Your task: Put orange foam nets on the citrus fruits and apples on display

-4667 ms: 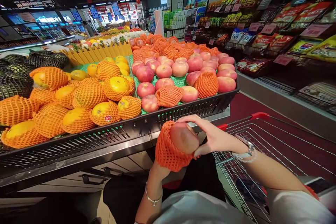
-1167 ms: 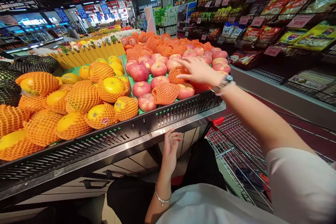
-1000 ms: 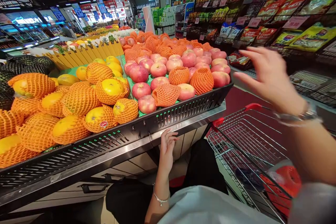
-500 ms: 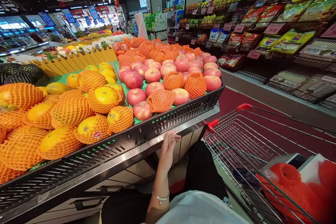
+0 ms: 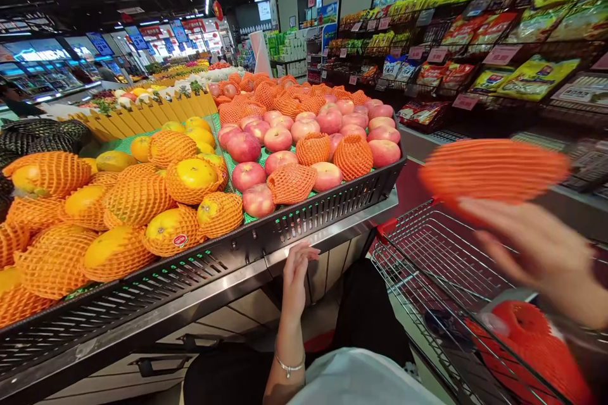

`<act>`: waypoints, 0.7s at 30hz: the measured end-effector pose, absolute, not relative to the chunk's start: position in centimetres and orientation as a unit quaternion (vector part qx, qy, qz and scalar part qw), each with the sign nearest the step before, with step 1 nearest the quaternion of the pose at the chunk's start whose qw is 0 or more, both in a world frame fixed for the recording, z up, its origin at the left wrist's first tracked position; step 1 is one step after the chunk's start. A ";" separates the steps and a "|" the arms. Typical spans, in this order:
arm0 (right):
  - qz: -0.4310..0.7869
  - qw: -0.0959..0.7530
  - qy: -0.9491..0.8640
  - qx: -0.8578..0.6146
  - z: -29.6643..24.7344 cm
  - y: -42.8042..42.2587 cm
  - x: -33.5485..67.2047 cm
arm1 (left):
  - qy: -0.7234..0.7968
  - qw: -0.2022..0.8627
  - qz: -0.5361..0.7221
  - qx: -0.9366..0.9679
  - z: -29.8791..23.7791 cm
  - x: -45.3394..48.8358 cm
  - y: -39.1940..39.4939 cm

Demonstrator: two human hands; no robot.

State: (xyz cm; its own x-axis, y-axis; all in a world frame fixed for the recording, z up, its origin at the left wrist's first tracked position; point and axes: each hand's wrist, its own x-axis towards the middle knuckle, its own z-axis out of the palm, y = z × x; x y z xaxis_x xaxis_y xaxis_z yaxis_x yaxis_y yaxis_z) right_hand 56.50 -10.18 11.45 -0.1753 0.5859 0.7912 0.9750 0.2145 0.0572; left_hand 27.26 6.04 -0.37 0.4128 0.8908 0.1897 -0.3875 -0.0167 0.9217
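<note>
My right hand (image 5: 536, 247), smeared by motion, is raised over the shopping cart (image 5: 456, 228) at the right. Its fingers are closed on the underside of a rounded, foam-netted fruit (image 5: 494, 168); the orange net covers it, so the kind of fruit is hidden. My left hand (image 5: 297, 275), with a bracelet at the wrist, hangs by the metal edge of the fruit stand. Its fingers are loosely bent and apart, holding nothing. Closest to it is the black slatted rim (image 5: 304, 220) of the display, with bare and netted apples (image 5: 259, 200) behind.
Yellow melon-like fruits (image 5: 173, 228) in orange nets fill the left of the stand. Inside the cart lies a red netted bundle (image 5: 532, 342). Shelves of packaged food (image 5: 536, 79) line the right side. A yellow picket fence (image 5: 147, 115) divides the display behind.
My right hand has come into view from the right, carrying the foam-netted fruit above the cart. The red-orange bulk at the cart's right edge is less visible. My left hand has shifted slightly left.
</note>
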 end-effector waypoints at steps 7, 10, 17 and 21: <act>-0.061 0.338 -0.891 -0.296 9.9 -2.8 47.3 | 0.148 0.541 0.672 0.485 0.2 26.0 4.7; 0.026 0.377 -0.889 -0.261 8.4 -1.9 46.0 | 0.212 0.528 0.645 0.510 0.5 25.0 4.6; 0.125 0.517 -0.779 -0.333 5.0 -1.6 44.8 | 0.285 0.695 0.553 0.359 1.6 25.8 3.7; 0.234 0.683 -0.567 -0.397 4.1 -1.0 44.4 | 0.292 0.635 0.599 0.390 0.6 27.2 3.5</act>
State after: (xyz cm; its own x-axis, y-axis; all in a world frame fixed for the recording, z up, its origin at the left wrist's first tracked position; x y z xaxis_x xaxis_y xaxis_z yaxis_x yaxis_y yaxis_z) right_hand 44.36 -1.03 4.10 0.2477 0.7694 0.5888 0.1309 0.5756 -0.8072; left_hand 27.17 3.48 0.58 0.1110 0.9892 0.0961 -0.5344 -0.0221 0.8449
